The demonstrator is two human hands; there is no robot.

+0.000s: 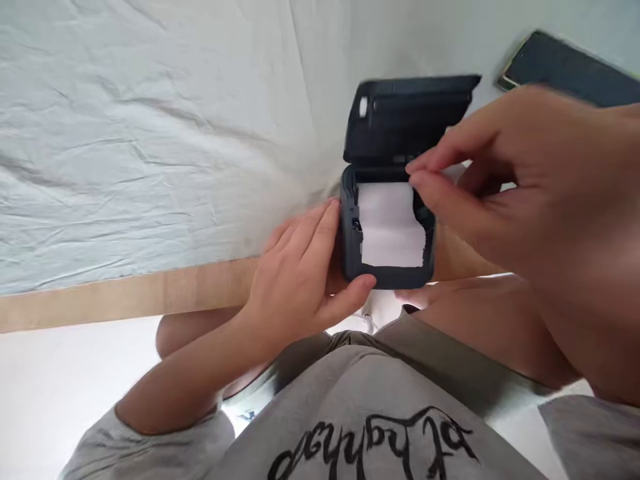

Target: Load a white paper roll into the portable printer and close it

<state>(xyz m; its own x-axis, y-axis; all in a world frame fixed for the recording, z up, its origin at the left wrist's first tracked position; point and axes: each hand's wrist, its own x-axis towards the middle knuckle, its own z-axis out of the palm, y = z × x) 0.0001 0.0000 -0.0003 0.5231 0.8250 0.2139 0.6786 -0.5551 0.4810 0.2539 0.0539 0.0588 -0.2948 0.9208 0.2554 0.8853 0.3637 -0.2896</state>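
A small dark case [387, 277] has its lid [405, 123] raised, and a white paper piece [393, 227] with a ragged right edge lies inside. Around the left side and lower edge of the case, my left hand [305, 273] grips it, thumb on the front rim. My right hand [520, 180] is over the right side, thumb and forefinger pinched at the paper's upper right corner near the hinge. Something pale shows behind those fingers; whether it belongs to the paper, I cannot tell.
A phone [575, 70] with a dark face lies at the upper right, partly behind my right hand. A pale wrinkled cloth [150, 133] covers the surface, with a wooden edge [125, 293] along its front. My legs are below that edge.
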